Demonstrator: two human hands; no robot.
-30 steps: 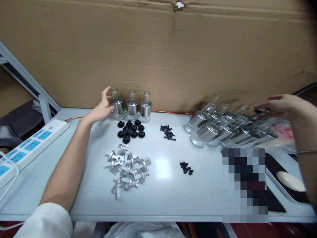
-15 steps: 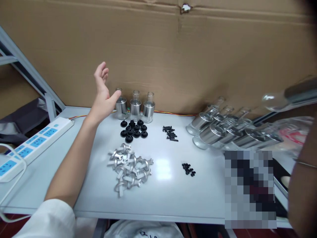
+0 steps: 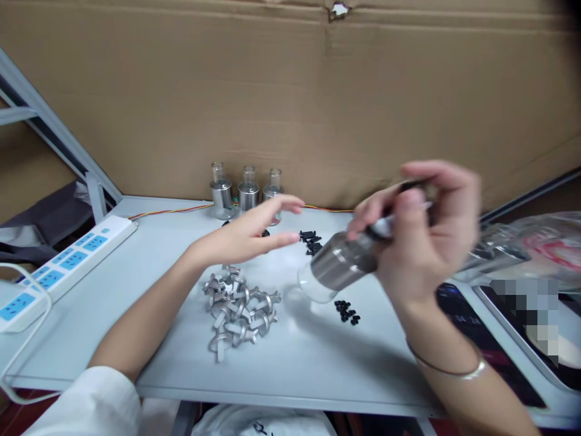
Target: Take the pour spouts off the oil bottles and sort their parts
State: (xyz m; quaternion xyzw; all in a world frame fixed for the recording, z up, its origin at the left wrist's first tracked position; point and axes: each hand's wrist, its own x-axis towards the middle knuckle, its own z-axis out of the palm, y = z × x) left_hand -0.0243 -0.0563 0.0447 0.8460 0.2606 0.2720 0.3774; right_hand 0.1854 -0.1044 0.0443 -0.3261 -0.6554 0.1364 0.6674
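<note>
My right hand (image 3: 422, 236), blurred by motion, is wrapped round the neck end of a glass bottle with a metal sleeve (image 3: 338, 266). The bottle is tilted, its clear base pointing left and down above the table. A dark part shows at its neck between my fingers. My left hand (image 3: 254, 233) is open, thumb and fingers apart, to the left of the bottle and not touching it. Behind that hand, black round stoppers (image 3: 265, 232) are mostly hidden. Below it lies a pile of silver metal spout parts (image 3: 240, 309).
Three sleeved glass bottles (image 3: 248, 195) stand along the cardboard wall (image 3: 181, 109). Thin black pieces (image 3: 312, 241) and small black caps (image 3: 347, 312) lie mid-table. A power strip (image 3: 68, 266) is at left. More bottles (image 3: 503, 254), a plastic bag (image 3: 549, 242) and a phone-like device (image 3: 490, 345) sit at right.
My left hand has come down and right from beside the back bottles. My right hand has brought the bottle in from the far right to the middle of the table.
</note>
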